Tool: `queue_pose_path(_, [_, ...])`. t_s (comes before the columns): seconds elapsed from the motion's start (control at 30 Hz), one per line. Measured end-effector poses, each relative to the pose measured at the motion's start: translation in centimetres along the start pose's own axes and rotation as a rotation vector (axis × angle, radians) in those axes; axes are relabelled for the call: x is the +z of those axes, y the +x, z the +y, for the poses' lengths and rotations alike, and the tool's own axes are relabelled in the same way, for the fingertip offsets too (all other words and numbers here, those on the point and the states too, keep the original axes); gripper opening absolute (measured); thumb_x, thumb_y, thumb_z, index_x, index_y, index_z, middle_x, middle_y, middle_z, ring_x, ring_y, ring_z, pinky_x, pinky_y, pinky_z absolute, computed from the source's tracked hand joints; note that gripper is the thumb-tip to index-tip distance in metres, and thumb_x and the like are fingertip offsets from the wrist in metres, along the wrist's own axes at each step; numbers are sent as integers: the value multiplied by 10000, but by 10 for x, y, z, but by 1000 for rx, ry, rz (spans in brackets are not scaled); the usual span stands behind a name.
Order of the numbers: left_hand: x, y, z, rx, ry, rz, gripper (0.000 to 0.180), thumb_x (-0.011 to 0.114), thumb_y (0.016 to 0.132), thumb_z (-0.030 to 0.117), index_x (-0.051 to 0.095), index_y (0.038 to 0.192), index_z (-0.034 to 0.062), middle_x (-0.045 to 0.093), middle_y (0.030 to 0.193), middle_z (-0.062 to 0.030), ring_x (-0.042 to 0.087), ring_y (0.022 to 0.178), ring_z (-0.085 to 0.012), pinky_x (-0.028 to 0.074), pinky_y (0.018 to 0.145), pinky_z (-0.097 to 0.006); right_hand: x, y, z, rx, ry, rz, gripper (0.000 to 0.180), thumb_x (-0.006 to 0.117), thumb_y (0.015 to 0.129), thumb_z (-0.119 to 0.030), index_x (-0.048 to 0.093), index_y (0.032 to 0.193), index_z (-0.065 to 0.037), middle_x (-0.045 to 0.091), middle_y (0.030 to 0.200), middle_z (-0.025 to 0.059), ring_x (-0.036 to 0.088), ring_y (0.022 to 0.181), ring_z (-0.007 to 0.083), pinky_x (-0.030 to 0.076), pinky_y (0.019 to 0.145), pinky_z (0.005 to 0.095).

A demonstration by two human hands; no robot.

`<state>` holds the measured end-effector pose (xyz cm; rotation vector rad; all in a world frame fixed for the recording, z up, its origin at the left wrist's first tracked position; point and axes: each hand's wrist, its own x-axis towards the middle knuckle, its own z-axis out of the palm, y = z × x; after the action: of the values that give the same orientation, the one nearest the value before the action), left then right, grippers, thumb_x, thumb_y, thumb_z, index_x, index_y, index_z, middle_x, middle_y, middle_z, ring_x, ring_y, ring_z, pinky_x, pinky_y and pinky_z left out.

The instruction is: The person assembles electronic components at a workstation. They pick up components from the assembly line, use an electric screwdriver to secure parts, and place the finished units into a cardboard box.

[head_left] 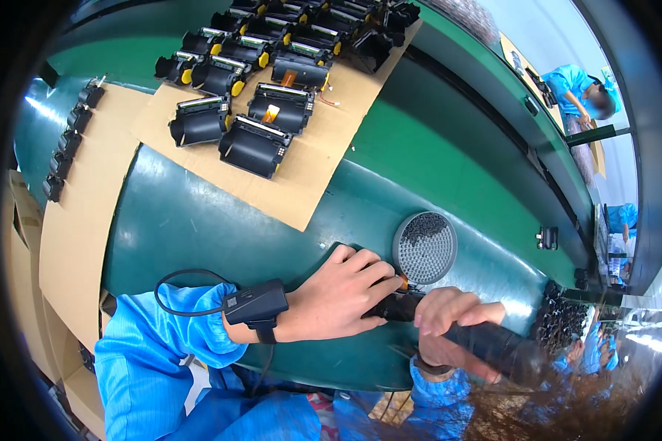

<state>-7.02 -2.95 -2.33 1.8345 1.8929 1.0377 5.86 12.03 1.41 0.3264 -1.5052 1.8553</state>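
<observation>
Obs.: your L hand (338, 298) has its fingers bent over a black part (399, 306), thumb opposite, pinching its L end. Part pos.: btwn your two hands, under L fingertips and just L of R fingers. Your R hand (449, 310) is curled at the part's R end; fingers blurred, so can't tell if they pinch it. A dark shape (496, 344) shows R of your R fingers; too blurred to ID.

Round grey tray (424, 270) sits on the green tabletop (176, 213), just beyond your fingertips, w/ small dark pcs (426, 228) gathered at its far side. Cardboard (294, 200) lies farther off, beyond and L of your L fingers, carrying rows of black units (254, 145), some w/ yellow knobs. Black device (256, 303) strapped at your L wrist, behind the fingers.
</observation>
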Motion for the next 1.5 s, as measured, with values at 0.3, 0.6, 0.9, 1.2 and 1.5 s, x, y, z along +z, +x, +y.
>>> queue_pose_path(0.3, [3,-1,4,-33,39,5,648,844,771,368,640,1319,88,599,1275,-37,519,1188,-257,391,969,-432,-93,-8,-64,127,-25,600,504,458,1061,-594,510,1152,-101,505,758,28,495,604,133,445,579,296])
queue_pose_path(0.6, [1,5,7,-23,36,37,559,827,820,324,649,1294,88,652,1234,-48,547,1193,-257,395,999,-414,-157,-51,-59,612,-268,698,559,423,1066,-574,557,957,-42,527,817,74,544,750,223,486,717,374])
queue_pose_path(0.9, [-52,-16,45,-210,-411,64,532,831,842,130,606,1323,106,481,1449,-160,488,1359,-345,432,1111,-412,-157,-64,-47,577,-262,666,562,470,1044,-563,569,951,-18,571,765,101,596,701,241,516,702,374])
queue_pose_path(1.2, [-51,-87,57,-223,460,-43,497,706,840,88,607,1321,167,384,1549,-232,471,1380,-443,511,995,-499,-166,-71,-36,617,-254,704,512,483,1057,-534,553,972,-34,546,778,70,548,678,187,477,656,335])
queue_pose_path(1.5, [-167,-175,49,-466,181,481,686,797,758,34,533,1390,69,536,1348,-182,547,1274,-365,471,1083,-437,-132,-55,-82,758,-639,555,611,292,1085,-500,632,954,-9,660,857,136,626,791,269,522,789,404])
